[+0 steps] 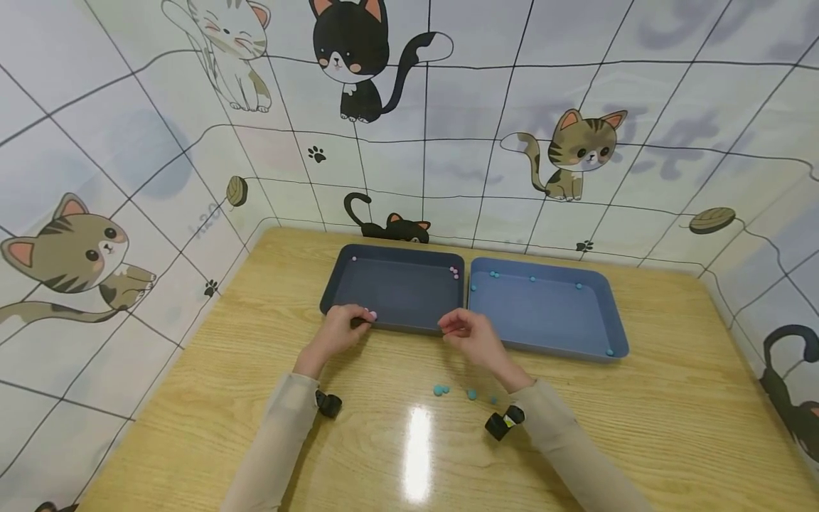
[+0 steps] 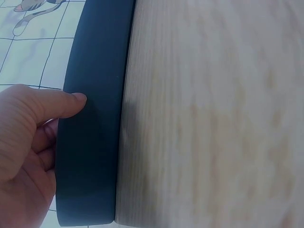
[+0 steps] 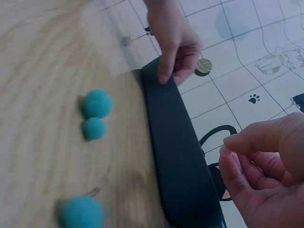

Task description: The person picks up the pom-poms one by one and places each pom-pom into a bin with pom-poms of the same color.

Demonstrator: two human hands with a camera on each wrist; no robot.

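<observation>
While the left hand (image 1: 337,331) grips the dark tray's (image 1: 390,326) near rim, prob. to steady it, the right hand (image 1: 470,336) hovers w/ fingers curled, holding nothing visible; teal pom-poms (image 1: 441,390) lie just behind it.

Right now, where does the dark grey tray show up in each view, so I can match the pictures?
Head: dark grey tray sits centre, left of the blue tray, with the left hand at its near rim.
Left wrist: its rim runs top to bottom, left of centre, thumb resting on it.
Right wrist: its rim runs diagonally through the middle.
Shared landmark: the left hand on the rim.
</observation>
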